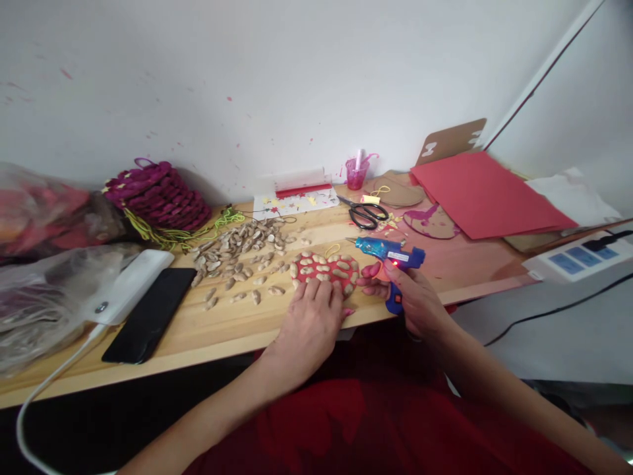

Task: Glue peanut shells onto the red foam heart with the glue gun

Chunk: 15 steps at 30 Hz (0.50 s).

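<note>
A red heart-shaped piece (332, 268) covered with peanut shells lies near the table's front edge, a yellow loop at its top. My left hand (316, 316) rests over its lower part, fingers bent and together; whatever is under the fingertips is hidden. My right hand (413, 293) is wrapped round a blue glue gun (380, 248) with a small red light on, its nozzle pointing left above the heart's upper right. Loose peanut shells (247, 237) are heaped and scattered left of the heart.
Black scissors (364, 214), a pink cup (357, 173) and a star-covered sheet (297, 203) stand behind. Red sheets (489, 191) and a power strip (576, 258) are right. Leftward are a phone (150, 315), a white power bank (131, 284), a purple woven basket (158, 198) and plastic bags (44, 290).
</note>
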Tool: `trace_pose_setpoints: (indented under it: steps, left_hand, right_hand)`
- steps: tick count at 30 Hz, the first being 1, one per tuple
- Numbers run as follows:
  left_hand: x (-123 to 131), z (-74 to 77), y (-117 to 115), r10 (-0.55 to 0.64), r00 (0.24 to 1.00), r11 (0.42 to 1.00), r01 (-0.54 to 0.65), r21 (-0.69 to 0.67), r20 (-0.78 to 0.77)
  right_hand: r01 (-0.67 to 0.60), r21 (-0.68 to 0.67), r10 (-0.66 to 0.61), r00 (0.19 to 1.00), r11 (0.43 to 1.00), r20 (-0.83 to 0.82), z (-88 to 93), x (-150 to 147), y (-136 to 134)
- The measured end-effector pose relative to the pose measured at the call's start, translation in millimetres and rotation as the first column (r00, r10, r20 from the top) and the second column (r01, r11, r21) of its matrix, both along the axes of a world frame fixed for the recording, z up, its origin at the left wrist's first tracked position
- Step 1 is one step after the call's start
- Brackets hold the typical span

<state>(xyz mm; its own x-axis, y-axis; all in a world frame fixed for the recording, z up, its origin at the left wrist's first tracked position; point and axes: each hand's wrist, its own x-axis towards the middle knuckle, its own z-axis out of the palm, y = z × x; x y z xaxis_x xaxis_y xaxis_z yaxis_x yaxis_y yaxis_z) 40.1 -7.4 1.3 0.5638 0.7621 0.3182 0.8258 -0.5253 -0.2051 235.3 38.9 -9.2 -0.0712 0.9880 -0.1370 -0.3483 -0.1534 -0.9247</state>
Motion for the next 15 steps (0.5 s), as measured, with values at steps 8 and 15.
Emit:
trace_pose_setpoints:
  steps: [8, 15]
  left_hand:
    - [1.7, 1.7, 0.5, -0.003, 1.0, 1.0, 0.003, -0.022, 0.0]
    - [2.0, 1.6, -1.0, 0.006, 1.0, 1.0, -0.006, -0.022, 0.0]
  right_hand:
    - [0.014, -0.029, -0.014, 1.0, 0.999, 0.0, 2.2, 0.0, -0.2]
    - [0.021, -0.033, -0.02, 1.0, 0.999, 0.005, 0.3, -0.3, 0.0]
